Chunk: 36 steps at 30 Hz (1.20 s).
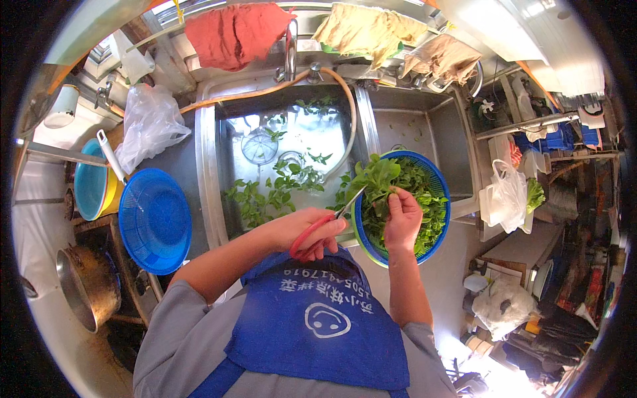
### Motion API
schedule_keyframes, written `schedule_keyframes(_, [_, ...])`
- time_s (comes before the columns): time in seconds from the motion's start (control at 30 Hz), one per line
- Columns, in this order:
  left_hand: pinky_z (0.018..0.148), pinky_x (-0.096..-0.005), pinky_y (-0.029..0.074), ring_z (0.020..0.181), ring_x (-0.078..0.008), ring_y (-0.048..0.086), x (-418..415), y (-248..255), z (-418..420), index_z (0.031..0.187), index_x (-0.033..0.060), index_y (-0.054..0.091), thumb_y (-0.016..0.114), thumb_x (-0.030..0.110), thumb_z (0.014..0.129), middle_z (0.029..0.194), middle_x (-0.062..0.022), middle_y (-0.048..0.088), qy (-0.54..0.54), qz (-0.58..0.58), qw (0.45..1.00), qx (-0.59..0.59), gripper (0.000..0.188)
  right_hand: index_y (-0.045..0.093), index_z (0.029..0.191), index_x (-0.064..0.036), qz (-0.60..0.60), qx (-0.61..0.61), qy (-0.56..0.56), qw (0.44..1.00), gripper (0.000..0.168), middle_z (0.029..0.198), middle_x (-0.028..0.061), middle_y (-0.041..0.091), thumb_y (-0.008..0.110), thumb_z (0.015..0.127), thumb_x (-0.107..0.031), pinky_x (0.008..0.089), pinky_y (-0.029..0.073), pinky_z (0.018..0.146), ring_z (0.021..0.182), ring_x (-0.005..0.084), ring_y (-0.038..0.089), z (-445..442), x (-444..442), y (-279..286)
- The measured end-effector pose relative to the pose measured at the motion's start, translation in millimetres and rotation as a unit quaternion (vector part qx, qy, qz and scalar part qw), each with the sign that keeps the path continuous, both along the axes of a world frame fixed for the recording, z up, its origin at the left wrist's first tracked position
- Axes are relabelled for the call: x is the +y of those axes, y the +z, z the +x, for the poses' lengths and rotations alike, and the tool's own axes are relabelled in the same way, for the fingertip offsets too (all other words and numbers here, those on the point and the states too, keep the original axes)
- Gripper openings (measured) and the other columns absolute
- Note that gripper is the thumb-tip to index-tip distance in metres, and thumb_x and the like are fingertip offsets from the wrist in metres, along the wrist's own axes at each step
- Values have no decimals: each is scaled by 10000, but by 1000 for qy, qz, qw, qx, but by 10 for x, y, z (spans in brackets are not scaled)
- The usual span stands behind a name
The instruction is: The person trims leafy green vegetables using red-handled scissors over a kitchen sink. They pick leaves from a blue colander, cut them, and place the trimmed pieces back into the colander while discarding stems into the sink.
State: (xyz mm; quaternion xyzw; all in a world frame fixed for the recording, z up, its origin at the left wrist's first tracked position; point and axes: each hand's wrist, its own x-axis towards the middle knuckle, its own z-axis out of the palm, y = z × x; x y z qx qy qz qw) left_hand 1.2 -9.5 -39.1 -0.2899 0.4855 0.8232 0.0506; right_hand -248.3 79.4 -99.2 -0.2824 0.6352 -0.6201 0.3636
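My left hand (316, 234) holds scissors (348, 206) by their red handles, the blades pointing up and right towards a leafy green sprig (380, 174). Whether the blades touch it I cannot tell. The sprig's stem is pinched between thumb and finger of my right hand (404, 219). Beneath that hand, a blue plastic basket (445, 199) full of cut greens (430, 219) stands at the sink's near edge, a light green rim showing under it. Left of the basket, leafy stems (268, 196) float in the water of the left sink basin (239, 124).
A hose (348, 99) curves into the water near a round strainer (259, 146). The right basin (443, 134) holds a few leaf scraps. An empty blue colander (155, 221) and a plastic bag (152, 124) are at left. Cloths (239, 35) hang behind the faucet (291, 49).
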Motion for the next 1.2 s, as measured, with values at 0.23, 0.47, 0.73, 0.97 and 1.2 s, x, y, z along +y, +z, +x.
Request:
schedule_keyframes(0.23, [556, -308, 515, 643, -160, 635, -37, 34, 4, 1273, 46, 590, 572, 430, 993, 736, -77, 623, -18, -72, 996, -43, 476, 686, 1095, 0, 27, 8, -19, 999, 151, 881, 3, 679, 628, 970, -60, 196, 422, 570, 653, 51, 547, 98, -26, 182])
schedule_keyframes(0.47, [696, -457, 525, 791, -379, 666, 9, -3, 150, 1308, 70, 565, 643, 479, 922, 852, -157, 669, -78, -476, 871, -91, 568, 700, 1093, -28, 72, 7, 25, 997, 152, 840, -41, 658, 642, 961, -76, 183, 355, 537, 617, 18, 477, 53, -14, 231])
schedule_keyframes(0.73, [714, -478, 531, 850, -378, 678, -7, 75, 168, 1347, 104, 536, 619, 500, 926, 967, -145, 702, -96, -547, 820, -135, 584, 700, 1107, -7, 58, 32, 87, 994, 181, 879, -26, 676, 656, 950, -84, 177, 388, 583, 675, 23, 520, 115, -53, 344])
schedule_keyframes(0.97, [673, -489, 514, 821, -396, 670, -78, 6, 246, 1299, 131, 589, 667, 495, 894, 907, -159, 699, -101, -505, 846, -134, 550, 689, 1124, 14, 140, 53, 141, 979, 200, 936, 18, 698, 639, 964, -95, 214, 499, 658, 751, 81, 609, 18, -83, 317])
schedule_keyframes(1.2, [691, -493, 518, 821, -402, 672, -68, 24, 369, 1296, 132, 588, 641, 517, 906, 895, -172, 700, -114, -504, 848, -120, 551, 660, 1130, 32, 91, -99, 124, 983, 193, 969, 91, 713, 594, 981, -72, 331, 605, 671, 764, 152, 680, -59, -34, 61])
